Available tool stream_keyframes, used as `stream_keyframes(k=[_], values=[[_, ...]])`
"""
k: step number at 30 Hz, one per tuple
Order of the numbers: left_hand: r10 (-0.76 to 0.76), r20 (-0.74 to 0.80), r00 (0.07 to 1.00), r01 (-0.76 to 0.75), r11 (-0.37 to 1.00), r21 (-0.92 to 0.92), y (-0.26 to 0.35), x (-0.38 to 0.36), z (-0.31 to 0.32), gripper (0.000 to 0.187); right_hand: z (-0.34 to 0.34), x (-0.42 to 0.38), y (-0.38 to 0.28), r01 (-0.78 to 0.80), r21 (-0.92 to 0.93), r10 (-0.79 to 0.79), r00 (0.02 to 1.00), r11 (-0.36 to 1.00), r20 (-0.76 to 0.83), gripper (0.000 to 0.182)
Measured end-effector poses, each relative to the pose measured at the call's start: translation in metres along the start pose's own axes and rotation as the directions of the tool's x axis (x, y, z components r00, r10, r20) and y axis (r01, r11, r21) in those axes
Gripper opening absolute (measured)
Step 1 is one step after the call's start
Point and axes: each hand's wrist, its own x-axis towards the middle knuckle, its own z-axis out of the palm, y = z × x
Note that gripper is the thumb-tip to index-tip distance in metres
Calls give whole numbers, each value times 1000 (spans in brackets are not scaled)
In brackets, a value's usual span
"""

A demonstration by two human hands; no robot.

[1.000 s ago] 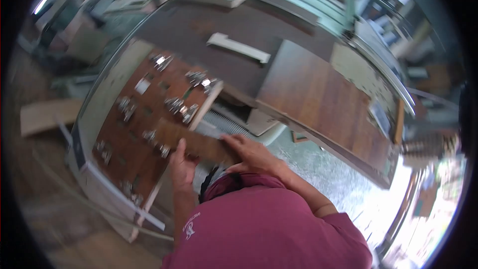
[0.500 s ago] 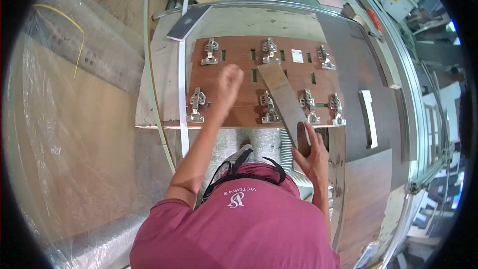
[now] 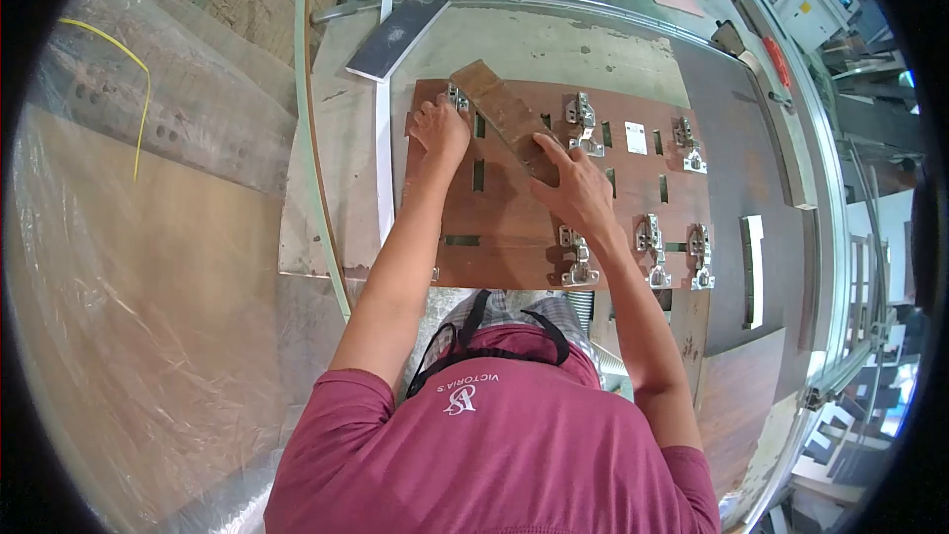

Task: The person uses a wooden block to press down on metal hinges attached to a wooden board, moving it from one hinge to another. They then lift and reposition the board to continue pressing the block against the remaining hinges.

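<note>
A brown wooden board [image 3: 514, 237] lies flat on the workbench [image 3: 554, 40], with several metal hinges fitted to it, such as one hinge [image 3: 583, 124] at the top and another hinge [image 3: 576, 259] at the near edge. My left hand [image 3: 440, 129] is curled over the hinge [image 3: 457, 97] at the board's far left corner. My right hand [image 3: 573, 188] grips the near end of a narrow wood strip [image 3: 499, 104], which lies slantwise across the board toward that corner.
A dark grey slab [image 3: 395, 38] and a long white strip [image 3: 383, 168] lie left of the board. A white bracket-like piece [image 3: 753, 272] sits on the dark surface to the right. A plastic-wrapped panel [image 3: 148, 267] fills the left side.
My right hand has swung the wood strip from the board's near right edge up toward the far left corner. My left hand has moved up onto the corner hinge.
</note>
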Motion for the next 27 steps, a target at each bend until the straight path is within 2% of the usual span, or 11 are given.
stream_keyframes(k=[3, 5, 11, 13, 23, 27], values=[[-1, 18, 1000, 1, 1000, -7, 0, 5, 4, 41, 9, 15, -3, -31, 12, 31, 999, 999, 24, 62], [-11, 37, 999, 12, 1000, -7, 0, 5, 8, 40, 12, 19, -1, 21, 0, -21, 1000, 1000, 5, 61], [7, -10, 1000, -7, 1000, 26, -2, 4, 14, 35, 11, 28, 5, 37, -29, -36, 998, 999, 49, 65], [26, -33, 999, -25, 999, 22, 5, -1, 5, 25, 14, 28, 6, 38, -21, -36, 998, 999, 52, 64], [42, -50, 998, -39, 997, 72, -3, 4, 17, 24, 19, 27, 8, 27, 61, -31, 997, 998, 65, 60], [76, -15, 997, -75, 996, 41, -7, 4, 10, 32, 0, 18, 6, -6, 72, 1, 998, 997, 58, 59]])
